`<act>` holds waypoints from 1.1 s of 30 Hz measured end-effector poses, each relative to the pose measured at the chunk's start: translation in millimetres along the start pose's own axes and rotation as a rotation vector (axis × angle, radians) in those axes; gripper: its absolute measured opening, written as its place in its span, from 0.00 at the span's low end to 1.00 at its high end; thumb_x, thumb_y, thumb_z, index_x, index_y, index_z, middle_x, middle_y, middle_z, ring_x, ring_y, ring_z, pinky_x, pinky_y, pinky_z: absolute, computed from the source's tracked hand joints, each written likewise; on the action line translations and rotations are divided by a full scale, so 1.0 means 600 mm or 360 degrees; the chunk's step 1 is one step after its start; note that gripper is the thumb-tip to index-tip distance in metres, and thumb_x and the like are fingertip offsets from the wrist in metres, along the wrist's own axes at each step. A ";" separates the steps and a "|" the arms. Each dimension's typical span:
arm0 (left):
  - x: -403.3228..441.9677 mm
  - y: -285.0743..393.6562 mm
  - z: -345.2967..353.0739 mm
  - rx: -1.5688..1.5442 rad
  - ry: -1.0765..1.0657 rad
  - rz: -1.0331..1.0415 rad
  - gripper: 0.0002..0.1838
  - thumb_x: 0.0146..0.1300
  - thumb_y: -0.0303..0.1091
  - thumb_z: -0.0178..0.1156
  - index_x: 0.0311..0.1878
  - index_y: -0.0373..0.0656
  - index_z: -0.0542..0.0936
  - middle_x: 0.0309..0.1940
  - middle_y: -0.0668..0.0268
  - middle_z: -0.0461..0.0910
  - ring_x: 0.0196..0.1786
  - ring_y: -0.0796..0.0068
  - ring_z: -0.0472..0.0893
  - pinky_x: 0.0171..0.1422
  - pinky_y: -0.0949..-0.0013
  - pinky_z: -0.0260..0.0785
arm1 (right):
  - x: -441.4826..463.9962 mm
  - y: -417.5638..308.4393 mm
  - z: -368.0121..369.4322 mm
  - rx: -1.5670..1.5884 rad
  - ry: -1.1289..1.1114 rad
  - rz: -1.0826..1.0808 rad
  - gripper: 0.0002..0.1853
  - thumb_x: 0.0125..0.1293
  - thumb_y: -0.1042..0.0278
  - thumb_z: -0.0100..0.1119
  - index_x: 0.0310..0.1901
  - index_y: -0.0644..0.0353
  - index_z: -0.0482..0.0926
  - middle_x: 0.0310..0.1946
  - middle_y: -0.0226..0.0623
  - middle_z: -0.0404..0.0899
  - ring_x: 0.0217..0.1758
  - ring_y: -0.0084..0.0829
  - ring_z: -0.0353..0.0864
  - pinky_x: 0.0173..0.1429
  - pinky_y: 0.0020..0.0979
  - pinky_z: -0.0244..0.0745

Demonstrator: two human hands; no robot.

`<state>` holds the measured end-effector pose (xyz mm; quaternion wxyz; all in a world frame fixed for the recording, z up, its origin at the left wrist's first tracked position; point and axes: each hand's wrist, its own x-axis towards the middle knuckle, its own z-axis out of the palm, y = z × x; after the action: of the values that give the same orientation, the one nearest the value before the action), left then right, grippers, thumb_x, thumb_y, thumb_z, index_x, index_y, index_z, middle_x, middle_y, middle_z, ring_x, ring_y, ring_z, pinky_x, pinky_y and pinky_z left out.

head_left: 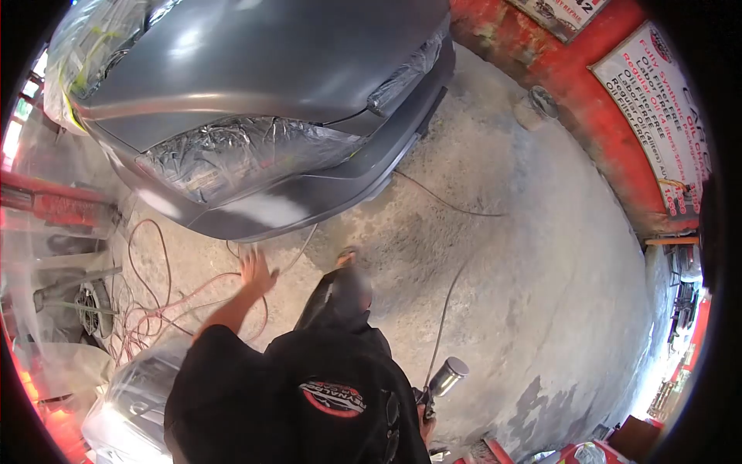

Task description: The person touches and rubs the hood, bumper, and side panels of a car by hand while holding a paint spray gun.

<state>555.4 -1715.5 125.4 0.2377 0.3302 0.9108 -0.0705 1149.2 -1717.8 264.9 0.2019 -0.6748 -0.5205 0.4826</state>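
Observation:
My left hand (pixel 257 271) reaches forward with its fingers spread and holds nothing. It is just below the lower edge of the grey car bumper (pixel 263 213); whether it touches the bumper I cannot tell. Down by my right side, my right hand (pixel 427 428) is closed around a paint spray gun (pixel 424 397). The gun carries a silver cup (pixel 449 377), and a thin hose (pixel 444 325) runs from it across the floor. Clear plastic masking (pixel 247 155) covers the opening in the car's front. My sleeve and body partly hide the right hand.
Red hoses (pixel 158 309) lie tangled on the concrete floor (pixel 533 294) at left. Behind them stands a wheel-like part (pixel 94 308). A plastic-covered silver object (pixel 135 398) is close by my left side. A red wall (pixel 576 89) with signs (pixel 657 108) runs along the right.

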 end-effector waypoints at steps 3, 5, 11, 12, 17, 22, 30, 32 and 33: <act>-0.026 -0.155 0.355 -0.0433 -0.1116 -0.0240 0.58 0.66 0.83 0.41 0.73 0.32 0.72 0.71 0.34 0.69 0.76 0.37 0.68 0.80 0.42 0.56 | -0.024 0.004 0.027 -0.0096 -0.0070 0.0468 0.25 0.78 0.44 0.55 0.45 0.63 0.86 0.22 0.32 0.81 0.12 0.21 0.69 0.18 0.31 0.58; -0.131 -0.122 0.336 -0.1209 -0.1172 0.0251 0.54 0.68 0.80 0.43 0.72 0.33 0.73 0.68 0.36 0.73 0.74 0.41 0.71 0.79 0.47 0.59 | 0.010 -0.041 0.081 0.0034 -0.0045 0.0419 0.27 0.77 0.42 0.56 0.45 0.63 0.86 0.22 0.34 0.82 0.13 0.23 0.72 0.18 0.30 0.62; -0.167 -0.245 0.195 -0.1485 -0.1123 0.0477 0.43 0.75 0.71 0.46 0.67 0.36 0.78 0.59 0.44 0.83 0.67 0.54 0.79 0.74 0.60 0.66 | 0.215 -0.103 0.269 0.0166 0.0046 0.0136 0.31 0.78 0.39 0.55 0.34 0.65 0.84 0.12 0.36 0.74 0.11 0.28 0.77 0.17 0.32 0.69; -0.144 -0.228 0.133 -0.1264 -0.1022 0.0336 0.38 0.76 0.66 0.49 0.66 0.37 0.79 0.56 0.46 0.84 0.63 0.56 0.81 0.72 0.60 0.68 | 0.245 -0.123 0.299 0.0203 0.0061 0.0066 0.32 0.77 0.38 0.55 0.34 0.65 0.84 0.12 0.36 0.74 0.11 0.28 0.77 0.17 0.32 0.69; -0.010 -0.128 -0.039 -0.0551 0.0040 0.0961 0.34 0.71 0.49 0.63 0.64 0.25 0.74 0.55 0.37 0.81 0.62 0.38 0.79 0.70 0.47 0.69 | 0.319 -0.313 0.390 0.0492 -0.0081 0.0113 0.35 0.75 0.32 0.53 0.32 0.63 0.84 0.14 0.36 0.76 0.12 0.27 0.77 0.17 0.30 0.68; 0.121 0.033 -0.113 0.0301 0.0090 0.1500 0.45 0.66 0.45 0.67 0.78 0.30 0.59 0.76 0.41 0.60 0.81 0.41 0.57 0.84 0.43 0.51 | 0.378 -0.361 0.465 0.0758 -0.0297 0.0159 0.38 0.74 0.29 0.53 0.32 0.65 0.85 0.17 0.35 0.78 0.13 0.26 0.77 0.17 0.28 0.68; 0.220 0.318 -0.176 0.0724 -0.0082 0.1552 0.51 0.63 0.47 0.70 0.79 0.27 0.54 0.82 0.41 0.48 0.85 0.40 0.47 0.86 0.41 0.45 | 0.517 -0.409 0.522 0.1146 -0.0375 0.0306 0.39 0.71 0.28 0.56 0.29 0.67 0.83 0.14 0.35 0.76 0.10 0.28 0.76 0.16 0.28 0.72; 0.259 0.369 -0.169 0.0844 -0.0092 0.1521 0.52 0.63 0.48 0.69 0.79 0.26 0.53 0.82 0.39 0.46 0.85 0.38 0.46 0.86 0.41 0.44 | 0.556 -0.408 0.538 0.1196 -0.0415 0.0334 0.38 0.72 0.28 0.56 0.30 0.65 0.82 0.16 0.34 0.76 0.11 0.28 0.76 0.16 0.29 0.72; 0.286 0.384 -0.154 0.0892 -0.0058 0.1484 0.53 0.63 0.49 0.69 0.79 0.25 0.53 0.82 0.38 0.45 0.85 0.37 0.45 0.86 0.40 0.43 | 0.572 -0.412 0.539 0.1203 -0.0447 0.0369 0.38 0.72 0.28 0.56 0.30 0.65 0.82 0.16 0.34 0.76 0.11 0.27 0.76 0.17 0.29 0.72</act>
<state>551.5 -1413.7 130.7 0.1625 0.7486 0.6098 -0.2036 742.4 -1391.3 158.6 0.3069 -0.5351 -0.2499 0.7464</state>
